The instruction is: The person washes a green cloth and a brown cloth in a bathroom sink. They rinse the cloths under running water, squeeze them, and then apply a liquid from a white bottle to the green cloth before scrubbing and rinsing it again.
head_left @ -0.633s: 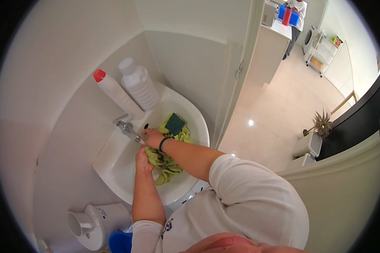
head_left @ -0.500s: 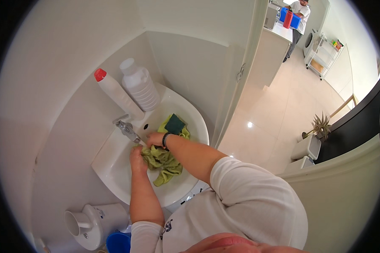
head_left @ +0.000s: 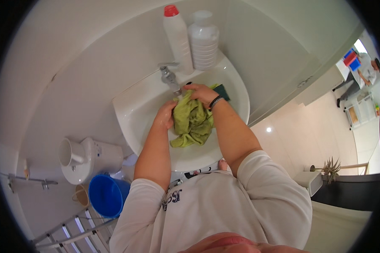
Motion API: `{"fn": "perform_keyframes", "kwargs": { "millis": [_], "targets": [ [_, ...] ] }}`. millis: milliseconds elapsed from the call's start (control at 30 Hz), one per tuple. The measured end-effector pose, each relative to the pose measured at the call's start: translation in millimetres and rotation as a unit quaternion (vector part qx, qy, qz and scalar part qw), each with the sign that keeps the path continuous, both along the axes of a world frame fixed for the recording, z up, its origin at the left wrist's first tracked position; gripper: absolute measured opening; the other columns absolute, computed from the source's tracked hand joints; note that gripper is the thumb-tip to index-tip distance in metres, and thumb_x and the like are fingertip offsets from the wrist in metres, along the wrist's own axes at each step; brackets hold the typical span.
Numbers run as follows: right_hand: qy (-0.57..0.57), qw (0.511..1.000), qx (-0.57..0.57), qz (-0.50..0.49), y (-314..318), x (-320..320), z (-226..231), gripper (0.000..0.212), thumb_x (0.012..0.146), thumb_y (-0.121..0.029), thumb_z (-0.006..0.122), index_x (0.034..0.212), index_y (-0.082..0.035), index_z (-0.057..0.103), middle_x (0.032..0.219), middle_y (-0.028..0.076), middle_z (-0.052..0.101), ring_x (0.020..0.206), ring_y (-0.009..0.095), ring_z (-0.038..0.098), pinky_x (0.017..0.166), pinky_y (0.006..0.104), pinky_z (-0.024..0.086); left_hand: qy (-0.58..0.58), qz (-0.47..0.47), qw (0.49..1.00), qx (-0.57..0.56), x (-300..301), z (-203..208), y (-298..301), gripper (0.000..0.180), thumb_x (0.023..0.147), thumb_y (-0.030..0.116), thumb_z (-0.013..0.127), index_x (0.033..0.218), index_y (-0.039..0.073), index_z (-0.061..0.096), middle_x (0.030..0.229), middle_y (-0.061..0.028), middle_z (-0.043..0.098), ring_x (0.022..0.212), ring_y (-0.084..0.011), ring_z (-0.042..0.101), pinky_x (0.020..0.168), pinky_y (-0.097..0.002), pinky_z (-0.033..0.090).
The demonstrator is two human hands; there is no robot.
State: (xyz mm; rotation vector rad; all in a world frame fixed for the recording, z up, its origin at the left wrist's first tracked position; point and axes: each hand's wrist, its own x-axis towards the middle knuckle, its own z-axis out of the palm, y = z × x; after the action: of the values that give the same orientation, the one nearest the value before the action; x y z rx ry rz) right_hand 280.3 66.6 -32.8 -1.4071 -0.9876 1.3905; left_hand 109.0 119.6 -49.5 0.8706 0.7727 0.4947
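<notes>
A crumpled, wet-looking green cloth (head_left: 192,124) hangs between my hands over the white sink (head_left: 236,107), under the chrome tap (head_left: 168,77). My left hand (head_left: 166,114) grips its left edge, with the fingers curled into the fabric. On the upper right side, my right hand (head_left: 202,94), with a dark bracelet at the wrist, holds the cloth near the spout. What looks like a thin stream of water runs from the tap onto the cloth. A dark green scouring pad (head_left: 222,92) lies just beyond my right wrist, partly hidden, with a bit of green fabric by it.
A red-capped white bottle (head_left: 178,42) and a ribbed white bottle (head_left: 204,42) stand behind the tap. To the left are a white toilet tank (head_left: 99,154), a white jug (head_left: 70,152), a blue bucket (head_left: 107,196) and a ladder (head_left: 71,236). Another person (head_left: 365,71) stands far right.
My view has swung, bringing the sink nearer the middle and the bucket and ladder into sight. The cloth is now gathered up more between my hands below the tap.
</notes>
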Motion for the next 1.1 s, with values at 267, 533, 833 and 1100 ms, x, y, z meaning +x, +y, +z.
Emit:
{"fn": "perform_keyframes", "kwargs": {
  "millis": [267,533,833,1100],
  "targets": [
    [-0.349,0.935,-0.062,-0.015,-3,6,9,0.046,0.068,-0.025,0.054,0.101,0.006,0.046,0.093,0.016,0.052,0.084,0.020,0.050,0.071,0.0296,0.040,-0.055,0.189,0.980,-0.015,-6,13,3,0.021,0.081,0.020,0.038,0.092,0.003,0.045,0.088,-0.0080,0.050,0.078,-0.0193,0.050,0.070,-0.0324,0.041],
    [-0.196,0.967,0.130,-0.101,-1,-102,-13,0.035,0.066,-0.032,0.055,0.061,0.003,0.053,0.066,0.018,0.053,0.066,0.029,0.051,0.061,0.0348,0.040,0.024,0.087,0.978,-0.188,8,-92,16,0.032,0.079,0.029,0.040,0.096,0.003,0.046,0.091,-0.0096,0.053,0.083,-0.0225,0.051,0.072,-0.0364,0.042],
    [-0.445,0.883,0.025,-0.148,9,-66,-9,0.022,0.070,-0.023,0.047,0.074,-0.003,0.055,0.070,0.015,0.054,0.067,0.027,0.054,0.063,0.0362,0.043,-0.032,-0.040,0.958,-0.283,24,-30,-7,0.037,0.076,0.038,0.043,0.100,0.010,0.047,0.097,-0.0092,0.053,0.091,-0.0202,0.050,0.081,-0.0363,0.037],
    [-0.536,0.816,0.213,-0.048,4,-92,-23,0.021,0.073,-0.023,0.048,0.069,-0.005,0.058,0.071,0.012,0.056,0.065,0.031,0.052,0.059,0.0380,0.042,0.057,-0.008,0.998,-0.014,13,-40,1,0.032,0.075,0.027,0.047,0.101,0.007,0.047,0.099,-0.0120,0.052,0.098,-0.0222,0.045,0.085,-0.0378,0.029]
  ]
}}
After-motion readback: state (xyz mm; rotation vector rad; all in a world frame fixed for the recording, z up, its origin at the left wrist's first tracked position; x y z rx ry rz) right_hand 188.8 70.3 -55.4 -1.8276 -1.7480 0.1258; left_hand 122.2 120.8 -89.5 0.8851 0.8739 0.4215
